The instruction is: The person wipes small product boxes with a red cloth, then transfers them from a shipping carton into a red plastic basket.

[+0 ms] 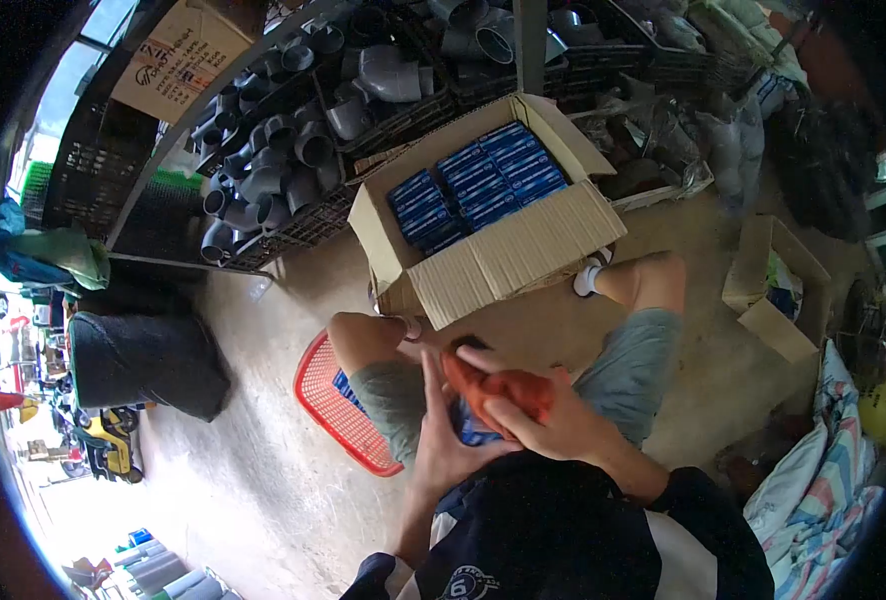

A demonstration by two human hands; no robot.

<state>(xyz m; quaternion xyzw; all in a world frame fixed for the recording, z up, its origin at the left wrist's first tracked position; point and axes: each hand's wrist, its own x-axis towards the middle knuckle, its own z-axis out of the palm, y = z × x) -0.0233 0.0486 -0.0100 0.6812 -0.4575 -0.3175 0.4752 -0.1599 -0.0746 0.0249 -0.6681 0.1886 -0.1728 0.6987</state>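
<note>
In the head view, the right hand (555,428) pinches a red cloth (511,394), its thumb lying along the near side and a finger reaching over the top. The cloth is bunched, with its far end rising toward the left hand (445,440). That hand is opened wide, fingers pointing away from the body and thumb stretched toward the right hand, around a blue pack (475,427). The pack sits between the two hands, partly hidden by the cloth and fingers; how firmly the left fingers press on it I cannot tell.

The grip is just in front of the dark shirt (563,520), between the bent knees. Straight beyond it stands an open carton (518,250), flaps folded out, holding rows of blue boxes (483,185). Left of the grip, partly behind the left leg, is a red basket (328,425) with something blue inside. Farther out beyond and to the left, crates (308,232) hold grey pipe fittings (268,183). Well to the right of the grip are a smaller open carton (783,335) and, nearer the body, a striped sack (835,450). Well to the left, a dark bundle (143,360) stands on the floor (263,440).
</note>
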